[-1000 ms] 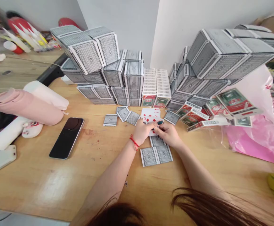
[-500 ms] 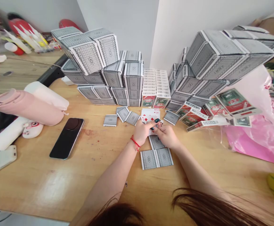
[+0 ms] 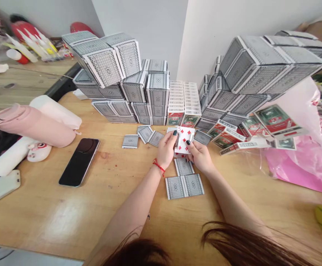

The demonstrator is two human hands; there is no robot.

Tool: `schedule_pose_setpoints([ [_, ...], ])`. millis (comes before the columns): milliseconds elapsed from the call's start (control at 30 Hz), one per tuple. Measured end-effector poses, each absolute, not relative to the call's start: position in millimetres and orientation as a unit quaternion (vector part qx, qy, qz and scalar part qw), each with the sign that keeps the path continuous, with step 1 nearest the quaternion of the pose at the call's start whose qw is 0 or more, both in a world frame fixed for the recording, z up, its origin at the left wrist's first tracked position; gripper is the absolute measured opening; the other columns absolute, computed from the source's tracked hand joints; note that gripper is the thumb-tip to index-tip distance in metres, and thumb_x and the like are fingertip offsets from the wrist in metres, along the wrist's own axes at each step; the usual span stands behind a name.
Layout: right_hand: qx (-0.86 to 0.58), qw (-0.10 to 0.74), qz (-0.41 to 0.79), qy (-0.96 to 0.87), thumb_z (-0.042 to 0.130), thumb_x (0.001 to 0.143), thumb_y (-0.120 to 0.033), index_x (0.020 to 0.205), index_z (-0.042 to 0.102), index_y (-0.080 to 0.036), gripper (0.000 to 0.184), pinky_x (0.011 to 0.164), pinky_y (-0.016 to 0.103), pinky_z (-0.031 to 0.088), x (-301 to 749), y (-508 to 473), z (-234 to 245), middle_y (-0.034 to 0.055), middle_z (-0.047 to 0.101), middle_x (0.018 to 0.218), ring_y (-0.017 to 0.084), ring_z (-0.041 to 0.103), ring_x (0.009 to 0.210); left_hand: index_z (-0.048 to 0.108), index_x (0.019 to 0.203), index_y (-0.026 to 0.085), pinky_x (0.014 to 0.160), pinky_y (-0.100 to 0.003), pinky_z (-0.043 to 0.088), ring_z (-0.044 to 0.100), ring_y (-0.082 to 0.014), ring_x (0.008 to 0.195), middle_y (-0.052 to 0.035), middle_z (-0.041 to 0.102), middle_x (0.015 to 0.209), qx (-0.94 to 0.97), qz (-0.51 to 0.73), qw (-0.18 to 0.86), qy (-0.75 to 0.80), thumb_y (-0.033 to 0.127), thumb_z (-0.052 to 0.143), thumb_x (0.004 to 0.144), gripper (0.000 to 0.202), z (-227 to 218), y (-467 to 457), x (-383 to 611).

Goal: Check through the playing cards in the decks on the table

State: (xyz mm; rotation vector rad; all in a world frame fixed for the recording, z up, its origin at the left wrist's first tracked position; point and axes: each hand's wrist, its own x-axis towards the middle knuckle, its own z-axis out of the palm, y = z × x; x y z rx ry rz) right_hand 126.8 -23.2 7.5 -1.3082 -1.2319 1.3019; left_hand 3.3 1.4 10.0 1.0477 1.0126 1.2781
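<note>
Head view: looking down at a wooden table (image 3: 108, 210), both forearms reaching in from the bottom edge.
Hands: the left hand (image 3: 166, 150), with a red string at its wrist, and the right hand (image 3: 200, 157) are close together, gripping the playing cards (image 3: 183, 140) from either side.
Cards in hand: held just above the table, a five of diamonds showing on top.
Done so far: many grey-backed card packs (image 3: 158, 88) seem finished, stacked high in banks at the back and right.
Left to do: flat grey-backed packs (image 3: 174, 187) lie singly around the hands, apparently not yet stacked.
Containers: red-and-green card boxes (image 3: 276, 120) lie loose at the right, partly over a pink plastic bag (image 3: 294, 173); what is inside either cannot be seen. Two rows of white-edged boxes (image 3: 183, 98) stand between the banks, their contents also hidden.
</note>
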Motion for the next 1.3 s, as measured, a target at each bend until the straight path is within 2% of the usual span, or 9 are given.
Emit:
schedule_pose_setpoints([
  [133, -0.523, 0.448, 0.528, -0.497, 0.048, 0.075, -0.06, 0.053, 0.039, -0.022, 0.045, 0.039, 0.025, 0.035, 127.6, -24.0, 8.9, -0.0054, 0.038, 0.031, 0.01, 0.038, 0.033, 0.061, 0.092, 0.018, 0.058, -0.021, 0.041, 0.052, -0.0104, 0.066, -0.0017, 0.061, 0.078, 0.482, 0.538, 0.517, 0.459, 0.042, 0.054, 0.076, 0.029, 6.3, 2.2, 1.5],
  [367, -0.524, 0.454, 0.499, -0.52, 0.04, 0.078, -0.061, 0.051, 0.045, -0.02, 0.049, 0.04, 0.025, 0.032, 129.7, -23.7, 8.7, -0.0013, 0.045, 0.037, 0.01, 0.039, 0.037, 0.057, 0.096, 0.018, 0.05, -0.021, 0.037, 0.045, -0.0092, 0.054, -0.0009, 0.055, 0.066, 0.509, 0.525, 0.489, 0.475, 0.039, 0.051, 0.079, 0.029, 0.2, 0.9, 2.0],
  [500, -0.528, 0.48, 0.52, -0.47, 0.051, 0.076, -0.055, 0.064, 0.048, -0.021, 0.036, 0.036, 0.023, 0.03, 128.2, -21.1, 9.5, -0.0038, 0.045, 0.043, 0.009, 0.038, 0.037, 0.054, 0.099, 0.018, 0.05, -0.021, 0.037, 0.046, -0.0096, 0.055, -0.0012, 0.055, 0.068, 0.525, 0.526, 0.481, 0.465, 0.037, 0.049, 0.081, 0.027, -2.7, -0.3, 3.8],
  [600, -0.498, 0.514, 0.552, -0.427, 0.057, 0.074, -0.046, 0.081, 0.053, -0.022, 0.026, 0.039, 0.022, 0.035, 127.2, -19.2, 9.6, -0.0042, 0.049, 0.054, 0.009, 0.042, 0.042, 0.053, 0.1, 0.018, 0.051, -0.021, 0.036, 0.043, -0.0089, 0.054, 0.0002, 0.052, 0.064, 0.541, 0.52, 0.473, 0.461, 0.034, 0.047, 0.082, 0.024, -3.8, -1.1, 5.2],
  [667, -0.482, 0.533, 0.555, -0.419, 0.058, 0.073, -0.04, 0.092, 0.053, -0.023, 0.026, 0.043, 0.022, 0.037, 127.5, -18.5, 8.7, -0.0039, 0.051, 0.059, 0.009, 0.044, 0.047, 0.052, 0.1, 0.019, 0.051, -0.02, 0.036, 0.043, -0.0087, 0.054, 0.0007, 0.051, 0.064, 0.547, 0.52, 0.466, 0.461, 0.031, 0.047, 0.082, 0.023, -3.5, -1.8, 6.0],
  [767, -0.477, 0.544, 0.551, -0.417, 0.058, 0.073, -0.034, 0.098, 0.053, -0.024, 0.027, 0.045, 0.022, 0.037, 129.1, -18.0, 5.6, -0.0037, 0.051, 0.062, 0.01, 0.044, 0.05, 0.052, 0.1, 0.019, 0.05, -0.02, 0.036, 0.043, -0.0085, 0.054, 0.0006, 0.051, 0.065, 0.545, 0.524, 0.47, 0.456, 0.027, 0.047, 0.082, 0.02, -2.2, -2.8, 6.5],
  [967, -0.485, 0.542, 0.548, -0.414, 0.056, 0.073, -0.035, 0.097, 0.055, -0.025, 0.026, 0.044, 0.022, 0.035, 131.5, -16.5, 0.5, -0.0024, 0.053, 0.067, 0.01, 0.043, 0.05, 0.052, 0.096, 0.019, 0.046, -0.019, 0.032, 0.039, -0.0074, 0.048, 0.0028, 0.046, 0.058, 0.526, 0.531, 0.491, 0.447, 0.025, 0.048, 0.081, 0.017, -1.3, -3.3, 6.3],
  [1300, -0.5, 0.537, 0.518, -0.44, 0.05, 0.077, -0.032, 0.083, 0.055, -0.022, 0.012, 0.046, 0.022, 0.032, 134.4, -15.4, -2.4, -0.0032, 0.048, 0.064, 0.009, 0.036, 0.049, 0.057, 0.092, 0.019, 0.046, -0.02, 0.029, 0.033, -0.0063, 0.045, 0.0051, 0.039, 0.052, 0.53, 0.529, 0.481, 0.456, 0.019, 0.048, 0.079, 0.016, 0.5, -3.3, 4.7],
])
